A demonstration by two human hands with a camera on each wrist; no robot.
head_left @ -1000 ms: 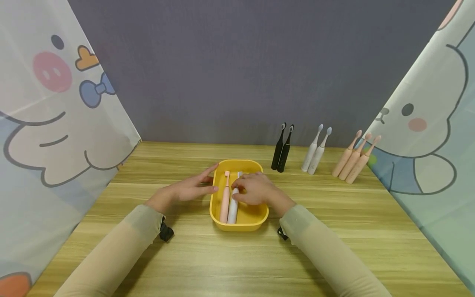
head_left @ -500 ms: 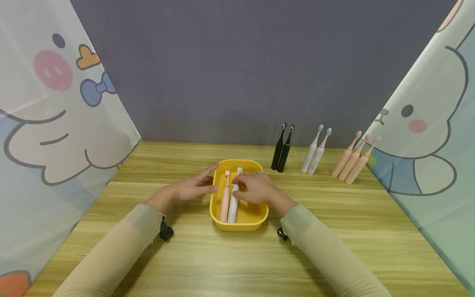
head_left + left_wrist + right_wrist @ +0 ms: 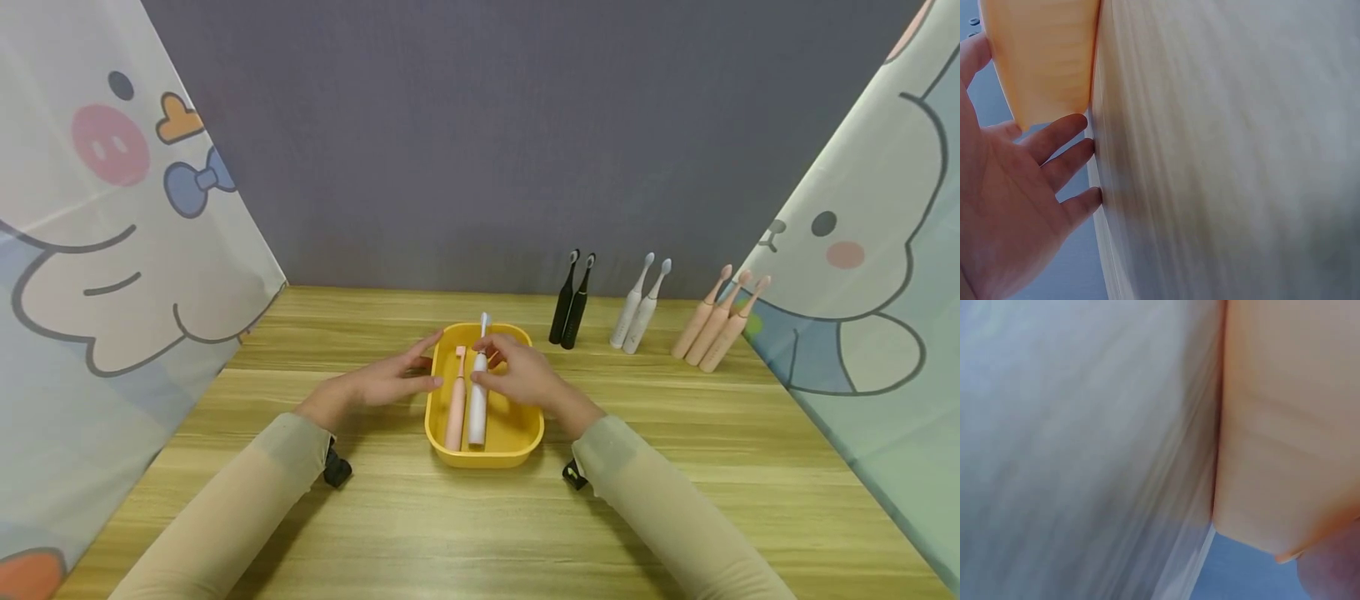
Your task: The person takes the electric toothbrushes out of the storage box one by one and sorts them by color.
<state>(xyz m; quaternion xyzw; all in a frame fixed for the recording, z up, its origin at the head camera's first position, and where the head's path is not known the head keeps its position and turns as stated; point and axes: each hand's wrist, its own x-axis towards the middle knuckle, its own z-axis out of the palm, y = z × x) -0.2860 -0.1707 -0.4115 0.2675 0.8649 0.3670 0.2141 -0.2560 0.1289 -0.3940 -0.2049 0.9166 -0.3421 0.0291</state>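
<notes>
My right hand (image 3: 516,373) pinches a white electric toothbrush (image 3: 477,412) over the yellow bin (image 3: 487,460), its head raised above the bin's far rim. Beside it inside the bin lies a pink electric toothbrush (image 3: 455,410). At the bin's left side my left hand (image 3: 386,379) spreads its fingers, thumb and fingertips against the wall. The left wrist view shows that hand (image 3: 1016,194) with straight, parted fingers near the bin wall (image 3: 1047,62). In the right wrist view the bin's outer wall (image 3: 1285,431) covers most of the hand's work; only a bit of the hand (image 3: 1335,569) shows.
Upright at the back right stand two black toothbrushes (image 3: 570,312), two white toothbrushes (image 3: 636,317) and three pink toothbrushes (image 3: 717,329). The wooden table (image 3: 450,533) ends at a grey back panel (image 3: 487,150). Printed cloths (image 3: 847,250) hang at both sides.
The white toothbrush has come up from the bin floor in my right hand, shifting slightly right and away from the pink one. My left hand stays where it was.
</notes>
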